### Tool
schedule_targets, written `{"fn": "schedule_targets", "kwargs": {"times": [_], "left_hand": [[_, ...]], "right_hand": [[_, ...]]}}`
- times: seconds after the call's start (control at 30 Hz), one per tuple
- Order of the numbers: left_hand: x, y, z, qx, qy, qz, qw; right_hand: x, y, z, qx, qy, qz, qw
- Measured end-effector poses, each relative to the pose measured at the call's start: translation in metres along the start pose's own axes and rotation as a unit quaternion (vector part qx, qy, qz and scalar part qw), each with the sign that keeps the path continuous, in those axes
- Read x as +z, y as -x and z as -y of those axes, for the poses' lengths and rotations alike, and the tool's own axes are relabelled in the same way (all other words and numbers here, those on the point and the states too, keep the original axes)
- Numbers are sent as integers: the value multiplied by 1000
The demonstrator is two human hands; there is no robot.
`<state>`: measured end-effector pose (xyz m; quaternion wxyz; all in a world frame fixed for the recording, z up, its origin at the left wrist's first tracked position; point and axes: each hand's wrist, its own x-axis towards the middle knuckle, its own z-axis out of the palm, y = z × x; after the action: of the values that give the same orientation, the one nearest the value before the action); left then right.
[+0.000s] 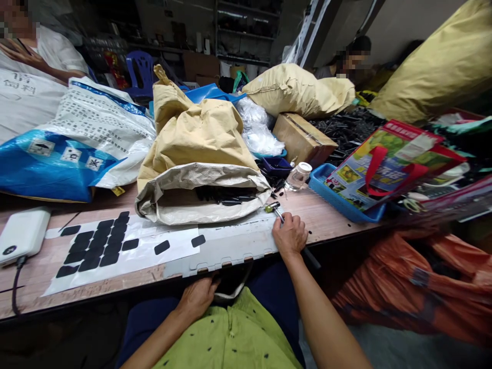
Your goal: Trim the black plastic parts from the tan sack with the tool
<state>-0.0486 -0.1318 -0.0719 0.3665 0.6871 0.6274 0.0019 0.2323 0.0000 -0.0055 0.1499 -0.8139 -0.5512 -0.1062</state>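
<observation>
My right hand (289, 235) rests on the right end of a long grey notched plate (226, 246) at the table's front edge. Its fingers are closed round a thin metal tool (275, 209) with a yellow-green tip. My left hand (199, 296) is below the table edge, fingers curled against the underside of the grey plate, above my lap. A white sheet (126, 248) carrying several black oval pads (100, 242) lies left of the plate. An open tan paper sack (200, 169) holding black parts lies just behind the plate.
A white power bank (22, 233) with cable sits far left. Behind are a blue-and-white bag (73, 148), a cardboard box (303, 138), a small clear jar (299, 176), a blue tray (338, 197) with a red-handled bag. Orange sacks (415, 277) lie on the right floor. Two people sit behind.
</observation>
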Motion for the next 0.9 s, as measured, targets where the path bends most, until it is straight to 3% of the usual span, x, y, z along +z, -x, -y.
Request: {"fn": "schedule_targets", "kwargs": {"times": [0.1,0.2,0.27,0.33,0.43,0.5,0.6,0.67,0.77,0.9], "left_hand": [[-13,8,-13,7,-53,38,998],[-41,20,-43,72,-3,60,996],[-67,16,-62,129,93,44,986],[-97,-4,-74,138,166,-34,976],[-141,-54,-75,46,148,-274,949],[-166,-90,-67,-57,90,-369,924],[-190,-128,-56,-192,54,-373,906],[-197,-141,-51,-230,60,-350,906],[-202,-145,-46,-246,65,-328,910],[-200,-132,-40,-220,53,-320,920]], "right_hand": [[1,0,0,-1,5,-3,1000],[1,0,0,-4,8,-9,1000],[2,0,-1,-7,11,-11,1000],[2,0,-1,-8,13,-12,1000],[2,0,-2,-8,13,-10,1000],[2,0,-2,-8,11,-7,1000],[1,-1,-1,-6,7,-5,1000],[1,-1,-1,-6,6,-7,1000],[0,0,-1,-5,8,-6,1000],[0,0,0,-2,6,-3,1000]]}}
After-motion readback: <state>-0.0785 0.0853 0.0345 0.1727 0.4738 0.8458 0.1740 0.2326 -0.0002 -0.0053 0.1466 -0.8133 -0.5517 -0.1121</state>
